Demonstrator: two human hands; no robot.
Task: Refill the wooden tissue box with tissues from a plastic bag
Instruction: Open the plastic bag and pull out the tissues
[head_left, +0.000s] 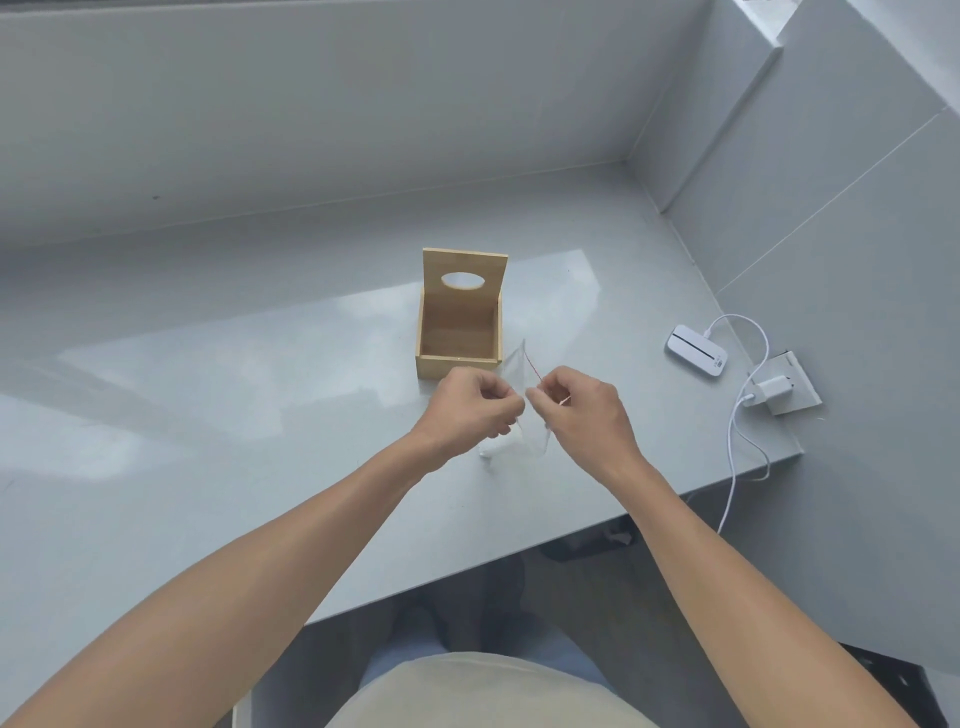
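Note:
The wooden tissue box (458, 338) stands on the grey counter (260, 389), its lid with an oval hole swung upright; the inside looks bare. Just in front of it I hold a clear plastic bag (519, 415) with a red seal line at its top. My left hand (470, 408) pinches one side of the bag's mouth and my right hand (579, 410) pinches the other. White tissue (493, 451) shows at the bottom of the bag, below my left hand.
A white device (696, 352) lies at the right of the counter, with a white cable (740, 415) running to a charger plugged into a socket (784, 387). The counter's front edge runs diagonally below my forearms. Grey walls enclose the back and right.

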